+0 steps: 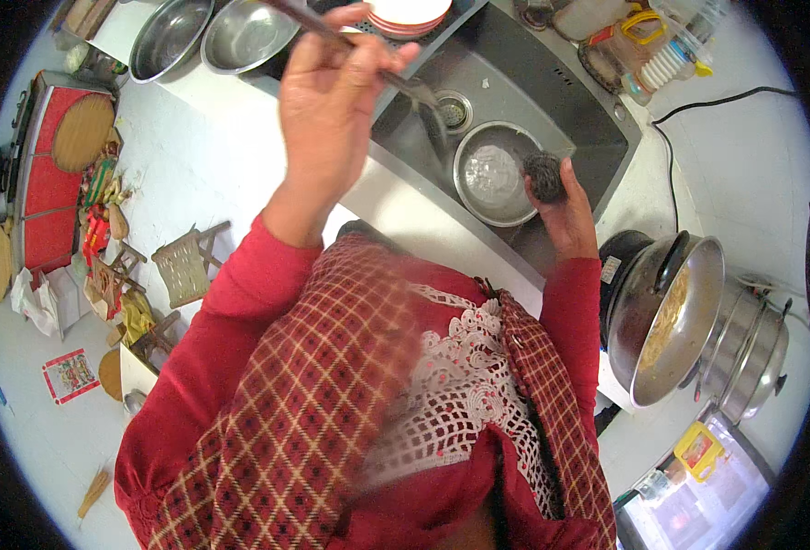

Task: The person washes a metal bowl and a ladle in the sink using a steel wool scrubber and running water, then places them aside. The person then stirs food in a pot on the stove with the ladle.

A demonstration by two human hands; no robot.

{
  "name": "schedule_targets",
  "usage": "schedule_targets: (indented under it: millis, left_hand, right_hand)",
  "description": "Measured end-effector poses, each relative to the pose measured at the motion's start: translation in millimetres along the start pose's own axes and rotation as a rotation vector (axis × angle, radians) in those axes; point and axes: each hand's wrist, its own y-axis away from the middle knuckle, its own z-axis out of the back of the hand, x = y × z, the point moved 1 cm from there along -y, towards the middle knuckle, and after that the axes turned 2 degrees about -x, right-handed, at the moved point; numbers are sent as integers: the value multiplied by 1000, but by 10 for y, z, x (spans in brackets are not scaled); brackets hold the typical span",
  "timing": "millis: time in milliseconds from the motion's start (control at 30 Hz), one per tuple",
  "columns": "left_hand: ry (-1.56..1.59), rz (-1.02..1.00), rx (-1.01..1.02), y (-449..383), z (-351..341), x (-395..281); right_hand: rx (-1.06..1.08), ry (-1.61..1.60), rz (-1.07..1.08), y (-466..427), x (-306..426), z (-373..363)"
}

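My left hand [329,110] is raised over the near edge of the sink [508,75]. It grips the handle of a long metal cooking utensil [405,84], whose head hangs blurred over the basin, perhaps a wok spatula. My right hand [570,216], at the sink's right side, holds a dark steel wool scourer [544,177] between thumb and fingers. Below and left of the scourer, a round metal bowl [458,180] with what looks like water rests on the sink floor. Beside it lies the drain strainer [453,111].
Two steel basins [250,38] and stacked red-rimmed plates [408,17] stand left of the sink. To the right are a wok [711,302] with food in it, a steel steamer pot [755,350] and a black cord [669,148]. A small stool [181,268] stands on the floor.
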Motion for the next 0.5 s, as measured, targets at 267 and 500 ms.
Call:
schedule_targets:
  millis: [267,500]
  left_hand:
    - [-58,-85,-94,74,318,-460]
    - [-90,-66,-136,86,397,-427]
  right_hand:
    - [140,165,66,-145,5,-438]
    - [97,473,210,-389,-70,-877]
